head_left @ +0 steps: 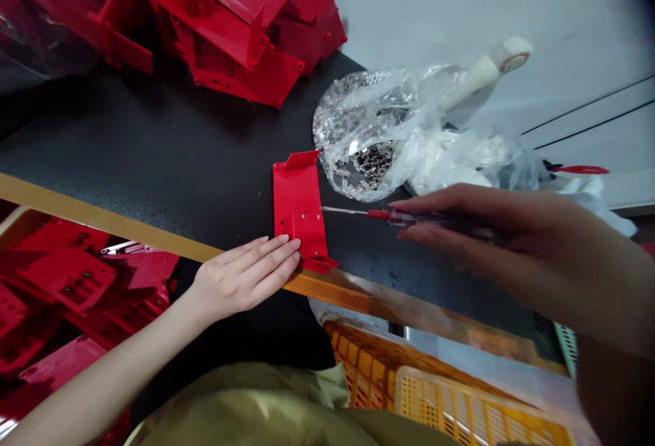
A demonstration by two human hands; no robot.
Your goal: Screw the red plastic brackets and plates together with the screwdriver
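A small red plastic bracket [298, 209] lies on the black tabletop [184, 159] near its wooden front edge. My left hand [244, 277] rests flat beside it, fingers stretched out, fingertips touching the bracket's left side. My right hand [491, 234] is closed around a screwdriver [379, 214] with a red collar. Its thin metal shaft points left, and the tip touches the bracket's right edge.
A clear plastic bag [366, 132] of small metal screws lies just behind the bracket, with crumpled white material to its right. Red plastic housings [230, 16] are stacked at the back left. More red parts [61, 282] fill a bin at lower left. Orange baskets [440, 391] sit below the table edge.
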